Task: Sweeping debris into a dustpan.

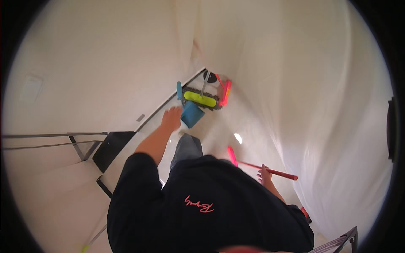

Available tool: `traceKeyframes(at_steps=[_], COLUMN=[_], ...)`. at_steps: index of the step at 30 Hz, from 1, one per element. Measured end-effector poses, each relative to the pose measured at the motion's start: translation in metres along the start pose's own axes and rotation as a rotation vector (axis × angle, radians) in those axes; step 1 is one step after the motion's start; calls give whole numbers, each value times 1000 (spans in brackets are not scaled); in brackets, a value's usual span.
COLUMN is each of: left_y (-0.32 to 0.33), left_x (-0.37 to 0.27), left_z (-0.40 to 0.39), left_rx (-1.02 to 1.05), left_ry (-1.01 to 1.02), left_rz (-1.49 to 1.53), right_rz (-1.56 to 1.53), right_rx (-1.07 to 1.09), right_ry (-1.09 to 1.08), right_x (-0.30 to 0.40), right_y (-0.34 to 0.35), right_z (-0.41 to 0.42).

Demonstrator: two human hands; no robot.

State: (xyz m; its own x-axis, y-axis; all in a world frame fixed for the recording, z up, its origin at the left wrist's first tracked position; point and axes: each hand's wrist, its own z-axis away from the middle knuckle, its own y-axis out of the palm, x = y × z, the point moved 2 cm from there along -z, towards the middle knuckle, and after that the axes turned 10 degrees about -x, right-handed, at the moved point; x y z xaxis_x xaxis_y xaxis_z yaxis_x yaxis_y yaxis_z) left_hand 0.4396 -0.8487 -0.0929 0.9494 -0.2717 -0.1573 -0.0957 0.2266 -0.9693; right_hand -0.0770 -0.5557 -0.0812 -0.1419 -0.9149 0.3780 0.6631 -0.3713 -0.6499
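My right hand (265,174) grips the red handle of a broom (281,174). The broom's pink head (232,156) points inward, low beside my body. My left hand (172,117) reaches forward, slightly blurred, with nothing visible in it. Close to its fingers lies a blue dustpan (192,114); its grip points toward the wall, and whether I touch it is unclear. Just beyond, a flat mop (200,98) with a lime-green plate and grey fringe rests on the floor. A second pink broom (226,92) stands to the mop's right.
A white wall (104,69) runs along the left, with a dark metal frame (84,147) and black panel (114,148) below. Pale curtain-like sheeting (303,95) hangs on the right. A round black object (210,77) sits in the far corner. A striped item (338,242) is behind me at lower right.
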Motion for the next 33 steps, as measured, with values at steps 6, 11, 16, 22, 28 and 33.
traceKeyframes(at_steps=[6, 11, 16, 22, 28, 33], left_y=[8, 16, 36, 55, 66, 51], left_x=[20, 39, 55, 11, -134, -259], left_z=[-92, -114, -112, -19, 134, 214], left_rx=[-125, 75, -30, 73, 288, 463], left_ry=[248, 356, 214, 6, -444, -1194], left_rz=[-161, -271, -379, -560, -370, 203], right_rz=[-167, 56, 279, 526, 715, 790], right_rx=[-100, 74, 275, 436, 825, 1016], right_ry=[-165, -225, -183, -345, -974, -1228], right_x=[35, 73, 132, 269, 318, 333], right_y=[17, 3, 14, 71, 157, 218], right_z=[10, -15, -97, -149, -164, -183])
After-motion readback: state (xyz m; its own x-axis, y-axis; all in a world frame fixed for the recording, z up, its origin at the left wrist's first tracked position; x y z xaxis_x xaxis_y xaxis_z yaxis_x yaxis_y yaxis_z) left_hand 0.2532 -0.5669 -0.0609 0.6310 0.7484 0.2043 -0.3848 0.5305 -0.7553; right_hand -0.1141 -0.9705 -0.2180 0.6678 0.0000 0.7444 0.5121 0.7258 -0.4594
